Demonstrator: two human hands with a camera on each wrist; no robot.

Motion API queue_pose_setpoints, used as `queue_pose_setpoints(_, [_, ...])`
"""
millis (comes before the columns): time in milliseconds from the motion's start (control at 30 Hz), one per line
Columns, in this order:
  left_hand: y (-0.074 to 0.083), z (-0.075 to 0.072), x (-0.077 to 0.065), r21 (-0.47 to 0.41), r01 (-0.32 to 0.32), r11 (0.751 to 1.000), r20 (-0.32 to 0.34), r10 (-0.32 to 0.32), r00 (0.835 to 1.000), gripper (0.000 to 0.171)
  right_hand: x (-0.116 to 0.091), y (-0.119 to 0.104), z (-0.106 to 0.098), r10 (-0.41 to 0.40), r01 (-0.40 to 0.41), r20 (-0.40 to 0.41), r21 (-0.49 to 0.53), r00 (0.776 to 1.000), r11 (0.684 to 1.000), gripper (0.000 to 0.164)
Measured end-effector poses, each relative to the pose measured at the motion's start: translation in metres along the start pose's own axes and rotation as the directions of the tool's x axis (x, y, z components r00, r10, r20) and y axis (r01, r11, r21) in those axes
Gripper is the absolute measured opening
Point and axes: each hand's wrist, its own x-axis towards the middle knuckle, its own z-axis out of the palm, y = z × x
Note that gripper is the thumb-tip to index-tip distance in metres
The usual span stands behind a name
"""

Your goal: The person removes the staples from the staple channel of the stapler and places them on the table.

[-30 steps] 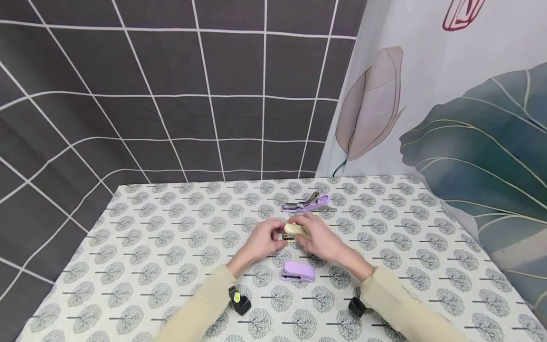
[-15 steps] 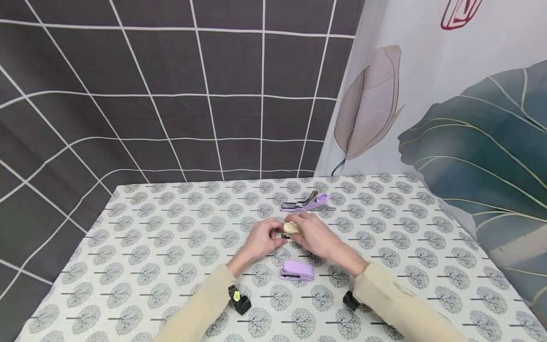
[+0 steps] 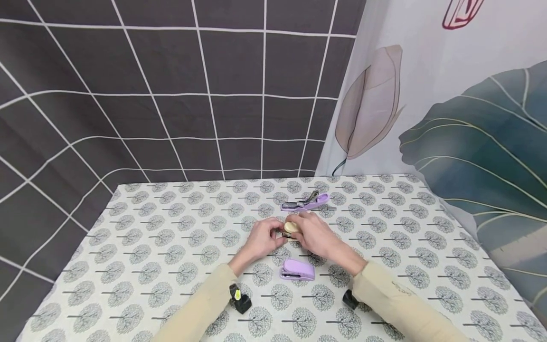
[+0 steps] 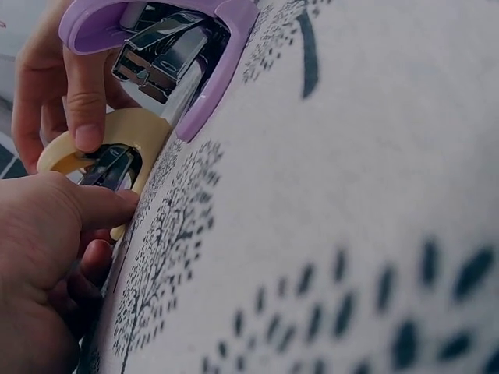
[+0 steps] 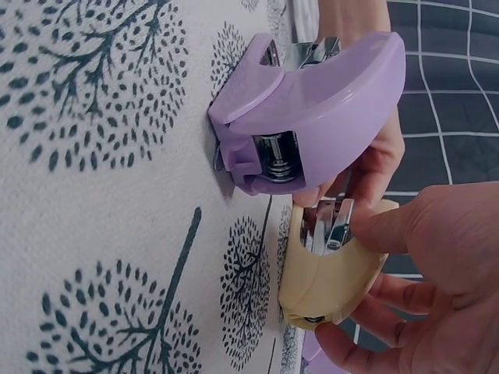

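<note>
Between the left hand [image 3: 261,238] and right hand [image 3: 318,236], on the tree-print cloth [image 3: 196,266], sits a cream-yellow stapler [image 3: 292,227], smooth and rounded, with shiny metal inside its mouth. That mouth faces the person's left, the long axis running roughly crosswise. Left thumb and fingers pinch the front; the right ones grip the body. The right wrist view shows its back end, hidden from the head camera.

Yellow stapler [image 5: 331,276]: smooth plastic shell, soft sheen; bright metal inside. Near purple stapler [image 5: 343,117]: smooth glossy plastic, shiny metal spring [image 5: 278,158]. Tabletop [image 3: 171,275]: matt cloth, slightly rough. Grid backdrop [image 3: 235,116]: matt cloth. Sleeves [image 3: 198,304]: matt cloth.
</note>
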Motion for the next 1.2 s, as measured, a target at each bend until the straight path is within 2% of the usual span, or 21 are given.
queue_pose_setpoints(633, [-0.0007,0.0025,-0.0003,0.021,0.005,1.000,-0.014,-0.004,1.000,0.024,-0.0040,0.0048,0.0027,-0.067,0.066,-0.054,-0.016,0.996,0.998,0.036])
queue_pose_setpoints(1000, [-0.0037,0.0058,-0.0018,0.051,-0.036,0.998,-0.044,0.038,0.998,0.026,-0.0056,0.0072,0.0038,-0.069,0.068,-0.063,-0.016,0.996,0.998,0.035])
queue_pose_setpoints(1200, [-0.0029,0.0033,-0.0020,0.040,-0.009,0.999,-0.027,0.010,1.000,0.028,-0.0049,0.0085,0.0023,-0.071,0.072,-0.066,0.009,0.995,0.997,0.035])
